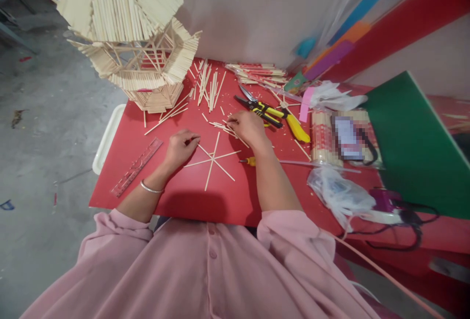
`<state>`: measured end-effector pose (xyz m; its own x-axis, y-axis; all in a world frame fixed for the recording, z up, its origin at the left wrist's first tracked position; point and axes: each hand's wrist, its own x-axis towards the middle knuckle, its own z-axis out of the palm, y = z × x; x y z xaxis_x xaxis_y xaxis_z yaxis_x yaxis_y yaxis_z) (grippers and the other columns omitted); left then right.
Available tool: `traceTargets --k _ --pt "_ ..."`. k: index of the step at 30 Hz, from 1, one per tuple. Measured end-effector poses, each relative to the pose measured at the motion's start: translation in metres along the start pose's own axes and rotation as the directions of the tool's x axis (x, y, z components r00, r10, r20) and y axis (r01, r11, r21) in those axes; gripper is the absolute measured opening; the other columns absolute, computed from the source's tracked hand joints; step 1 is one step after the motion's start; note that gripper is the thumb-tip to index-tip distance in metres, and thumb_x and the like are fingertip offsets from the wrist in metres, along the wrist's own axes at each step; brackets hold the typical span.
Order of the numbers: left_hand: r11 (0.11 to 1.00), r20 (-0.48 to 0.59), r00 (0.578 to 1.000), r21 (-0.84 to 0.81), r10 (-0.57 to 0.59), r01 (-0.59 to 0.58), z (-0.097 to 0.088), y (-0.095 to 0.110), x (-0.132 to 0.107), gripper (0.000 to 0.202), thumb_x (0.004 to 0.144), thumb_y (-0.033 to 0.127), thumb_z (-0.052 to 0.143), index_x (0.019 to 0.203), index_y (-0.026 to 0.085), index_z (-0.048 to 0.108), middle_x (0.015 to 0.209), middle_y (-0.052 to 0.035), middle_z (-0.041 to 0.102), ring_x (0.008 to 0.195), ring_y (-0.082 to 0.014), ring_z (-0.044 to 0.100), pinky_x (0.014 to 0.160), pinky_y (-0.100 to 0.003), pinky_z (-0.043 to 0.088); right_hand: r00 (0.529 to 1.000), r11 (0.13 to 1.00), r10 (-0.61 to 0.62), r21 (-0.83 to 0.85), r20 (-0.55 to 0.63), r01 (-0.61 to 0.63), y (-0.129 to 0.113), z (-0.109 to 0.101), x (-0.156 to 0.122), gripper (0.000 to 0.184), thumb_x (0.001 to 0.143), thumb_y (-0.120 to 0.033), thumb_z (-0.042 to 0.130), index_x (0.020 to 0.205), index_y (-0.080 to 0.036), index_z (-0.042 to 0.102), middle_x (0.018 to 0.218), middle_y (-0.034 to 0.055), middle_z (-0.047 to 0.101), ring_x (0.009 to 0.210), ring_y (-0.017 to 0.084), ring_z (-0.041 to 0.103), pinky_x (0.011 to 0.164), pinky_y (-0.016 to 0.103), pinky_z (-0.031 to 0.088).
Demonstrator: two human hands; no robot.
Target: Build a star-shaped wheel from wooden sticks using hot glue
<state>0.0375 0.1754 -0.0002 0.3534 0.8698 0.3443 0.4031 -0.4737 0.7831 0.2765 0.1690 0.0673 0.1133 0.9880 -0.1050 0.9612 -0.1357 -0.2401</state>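
Thin wooden sticks crossed at the middle form a six-armed star [213, 158] lying flat on the red table. My left hand [181, 148] is closed, thumb and fingers pinched at the star's upper-left tip; whether anything is between them is hidden. Over a small pile of short sticks [238, 137], my right hand [247, 127] has its fingers bent together around a stick's end. Just below the right wrist lies a yellow-handled tool [250, 161] with a thin metal tip. Yellow-and-black pruning shears [271, 113] rest beyond the right hand.
A tiered stick-built pavilion [135, 50] stands at the back left. A clear ruler [137, 166] lies left. Loose sticks [211, 86] and bundled packs [257, 72] are at the back. To the right are more packs [321, 135], a phone [348, 138], a plastic bag [340, 194] and a green board [418, 148].
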Motion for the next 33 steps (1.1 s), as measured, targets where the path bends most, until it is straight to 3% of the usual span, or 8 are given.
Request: traceTargets --k 7,14,27,30,33 --pt "0.999 -0.052 0.998 -0.015 -0.044 0.043 0.001 0.0 0.0 0.014 0.086 0.024 0.065 0.085 0.019 0.078 0.081 -0.0021 0.069 0.07 -0.013 0.06 0.067 -0.026 0.049 0.999 0.995 0.04 -0.094 0.03 -0.037 0.008 -0.007 -0.008 0.03 0.09 -0.021 0.055 0.103 -0.024 0.081 0.109 0.0085 0.078 0.102 0.025 0.068 0.077 0.031 0.043" --pt "0.999 -0.038 0.998 0.013 -0.05 0.05 0.003 -0.001 -0.001 0.013 0.088 0.023 0.065 0.089 0.018 0.077 0.089 -0.0028 0.068 0.07 -0.0113 0.057 0.068 -0.025 0.049 0.996 0.998 0.031 -0.054 0.088 -0.027 0.028 -0.008 -0.026 0.021 0.09 -0.027 0.062 0.101 -0.024 0.08 0.106 0.0067 0.078 0.095 0.021 0.068 0.071 0.029 0.04" --pt "0.995 -0.067 0.993 -0.042 -0.095 0.093 0.0 0.005 0.002 0.012 0.083 0.021 0.067 0.084 0.018 0.078 0.083 -0.0033 0.07 0.073 -0.0137 0.062 0.069 -0.026 0.049 0.999 0.997 0.041 -0.058 -0.011 -0.042 0.029 0.007 -0.027 0.017 0.091 -0.026 0.06 0.093 -0.019 0.075 0.106 0.0134 0.074 0.1 0.026 0.064 0.077 0.033 0.045" --pt "0.991 -0.081 0.992 -0.097 -0.098 0.09 -0.001 0.007 0.003 0.014 0.084 0.023 0.066 0.083 0.017 0.079 0.083 -0.0041 0.071 0.074 -0.0138 0.062 0.07 -0.027 0.049 0.991 0.997 0.072 0.036 -0.114 -0.068 0.027 -0.001 -0.037 0.017 0.093 -0.025 0.056 0.095 -0.019 0.072 0.1 0.0129 0.074 0.092 0.025 0.064 0.076 0.034 0.045" --pt "0.966 -0.05 0.99 -0.23 -0.134 0.12 -0.002 0.015 0.002 0.017 0.083 0.03 0.068 0.081 0.018 0.079 0.08 -0.0048 0.073 0.074 -0.0146 0.064 0.071 -0.028 0.051 0.969 0.945 0.09 0.327 -0.232 -0.009 0.014 -0.002 -0.062 0.017 0.093 -0.033 0.057 0.095 -0.021 0.069 0.091 0.0074 0.074 0.082 0.021 0.065 0.077 0.033 0.047"
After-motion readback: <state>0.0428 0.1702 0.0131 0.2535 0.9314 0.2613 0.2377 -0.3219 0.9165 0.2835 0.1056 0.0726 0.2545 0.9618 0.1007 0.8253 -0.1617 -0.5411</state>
